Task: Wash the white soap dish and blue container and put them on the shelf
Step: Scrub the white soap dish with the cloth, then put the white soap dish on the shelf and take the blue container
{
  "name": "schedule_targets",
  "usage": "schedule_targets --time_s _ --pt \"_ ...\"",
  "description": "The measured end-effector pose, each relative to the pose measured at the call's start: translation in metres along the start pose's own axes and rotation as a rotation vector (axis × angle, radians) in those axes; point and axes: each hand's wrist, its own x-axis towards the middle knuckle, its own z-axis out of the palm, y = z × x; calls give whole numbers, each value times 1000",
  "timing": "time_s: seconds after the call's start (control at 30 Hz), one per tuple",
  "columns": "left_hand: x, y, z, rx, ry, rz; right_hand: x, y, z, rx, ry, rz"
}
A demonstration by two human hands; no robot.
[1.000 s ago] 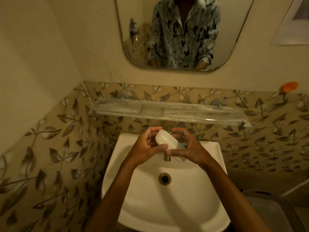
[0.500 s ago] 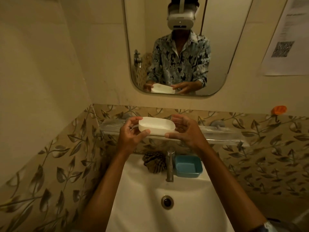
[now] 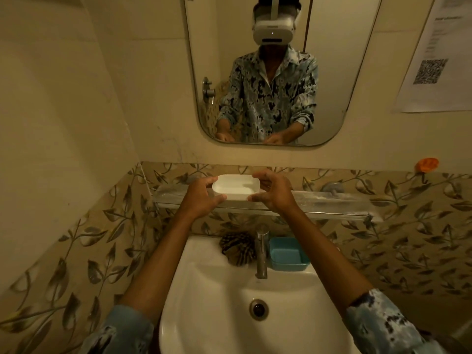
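Above the sink (image 3: 204, 290), at twelve o'clock, my left hand (image 3: 201, 198) and right hand (image 3: 274, 194) gripped the white soap dish (image 3: 236, 186) at the shelf (image 3: 332, 204), while the blue container (image 3: 287, 254) sat unwashed, I judged, at the tap's (image 3: 261, 251) three o'clock.

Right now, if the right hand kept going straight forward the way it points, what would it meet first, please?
Probably the leaf-patterned wall tiles behind the glass shelf. The right hand holds the white soap dish at shelf level; depth is unclear.

Both arms outstretched; left hand (image 3: 201, 198) and right hand (image 3: 274, 194) half-curled.
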Motion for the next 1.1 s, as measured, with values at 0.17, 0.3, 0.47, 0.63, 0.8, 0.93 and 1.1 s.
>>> schedule_targets --time_s 0.17,0.3,0.47,0.63,0.8,0.93,1.1 --pt "-2 -2 4 125 -33 15 2 9 6 26 -63 56" --pt "-7 -1 8 174 -67 26 5 13 7 19 -74 84" --pt "-6 -3 9 203 -85 26 5 16 6 -30 -86 90" --pt "-5 -4 7 202 -96 -2 1 15 5 -41 -74 71" --pt "-9 -7 8 142 -89 21 -17 16 2 -110 109 -60" --pt "-13 -9 12 100 -58 16 -58 31 -7 -5 488 -167" --pt "-13 -10 15 92 -54 2 -102 73 -22 38 642 -125"
